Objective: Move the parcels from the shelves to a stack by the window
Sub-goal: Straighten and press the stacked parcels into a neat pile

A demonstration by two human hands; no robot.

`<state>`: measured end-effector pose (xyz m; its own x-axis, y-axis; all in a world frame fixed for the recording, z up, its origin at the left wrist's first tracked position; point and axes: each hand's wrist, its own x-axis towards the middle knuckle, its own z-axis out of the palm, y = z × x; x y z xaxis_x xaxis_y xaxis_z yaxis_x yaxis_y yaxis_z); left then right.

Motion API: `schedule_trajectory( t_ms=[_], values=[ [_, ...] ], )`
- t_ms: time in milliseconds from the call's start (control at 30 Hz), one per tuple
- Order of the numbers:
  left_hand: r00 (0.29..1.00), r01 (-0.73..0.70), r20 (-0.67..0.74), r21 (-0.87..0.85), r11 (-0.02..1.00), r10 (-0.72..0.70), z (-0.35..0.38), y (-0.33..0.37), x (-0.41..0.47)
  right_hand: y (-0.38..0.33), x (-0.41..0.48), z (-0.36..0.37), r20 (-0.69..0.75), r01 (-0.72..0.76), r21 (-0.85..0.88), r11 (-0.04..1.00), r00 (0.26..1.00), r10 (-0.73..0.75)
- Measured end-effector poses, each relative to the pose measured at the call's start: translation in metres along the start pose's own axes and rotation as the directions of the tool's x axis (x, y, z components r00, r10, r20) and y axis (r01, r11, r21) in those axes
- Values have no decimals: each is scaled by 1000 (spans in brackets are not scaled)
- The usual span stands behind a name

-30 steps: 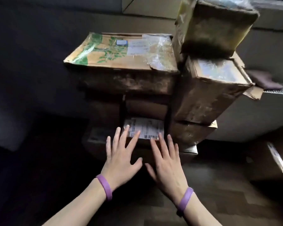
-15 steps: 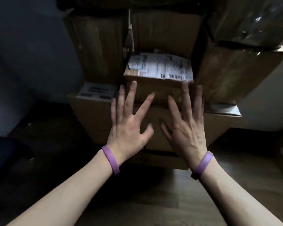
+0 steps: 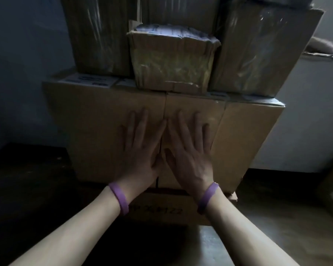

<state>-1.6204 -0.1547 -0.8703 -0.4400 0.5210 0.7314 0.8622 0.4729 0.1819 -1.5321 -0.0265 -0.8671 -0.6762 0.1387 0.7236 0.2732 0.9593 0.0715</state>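
A dim storage corner indoors. Taped cardboard parcels are stacked on the wooden floor against a plain wall.

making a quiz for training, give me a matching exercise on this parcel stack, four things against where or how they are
Things
1. small taped parcel
2. wide brown box
3. printed box
4. wristbands

Place or state
A. purple, one on each wrist
B. under the wide box, lowest in view
C. left hand and right hand flat on its front
D. on the wide box, between two taller parcels

Pairs: 1-D, 2-C, 3-B, 4-A
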Motion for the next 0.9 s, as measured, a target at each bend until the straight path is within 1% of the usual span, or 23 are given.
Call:
schedule_trajectory(
  t_ms=[100,167,300,367,467,533,633,667,733,800,833,900],
  values=[
    [1000,-21,18,-6,1000,21,17,-5,-22,-3,-22,17,15,9,-30,1000,1000,-8],
    [997,-39,61,18,999,38,28,-10,-39,-5,-40,29,40,22,-49,999,999,-20],
    [981,-63,189,59,996,51,47,-22,-79,-6,-84,54,82,89,-17,996,993,-88],
    [963,-71,262,35,997,59,52,-26,-95,-2,-104,63,90,130,-29,991,988,-127],
    [936,-72,348,36,997,56,56,-26,-113,4,-126,74,136,182,-99,978,976,-168],
    [911,-44,410,28,999,29,60,-26,-124,4,-136,79,178,191,-100,977,969,-171],
    [859,7,512,26,1000,-19,68,-28,-135,2,-146,79,200,208,-107,972,963,-184],
    [860,5,511,22,1000,-15,69,-27,-138,0,-148,77,226,206,-108,973,958,-178],
    [885,15,465,-48,999,9,68,-25,-140,-3,-147,72,277,193,-100,976,948,-159],
    [938,59,346,-132,990,-10,61,-28,-137,0,-144,66,218,158,-62,986,966,-141],
    [965,89,259,-146,985,-49,57,-34,-134,5,-141,64,167,117,-30,993,980,-111],
    [986,133,113,-130,983,-119,49,-48,-124,21,-137,57,73,14,8,1000,997,-14]
  ],
)
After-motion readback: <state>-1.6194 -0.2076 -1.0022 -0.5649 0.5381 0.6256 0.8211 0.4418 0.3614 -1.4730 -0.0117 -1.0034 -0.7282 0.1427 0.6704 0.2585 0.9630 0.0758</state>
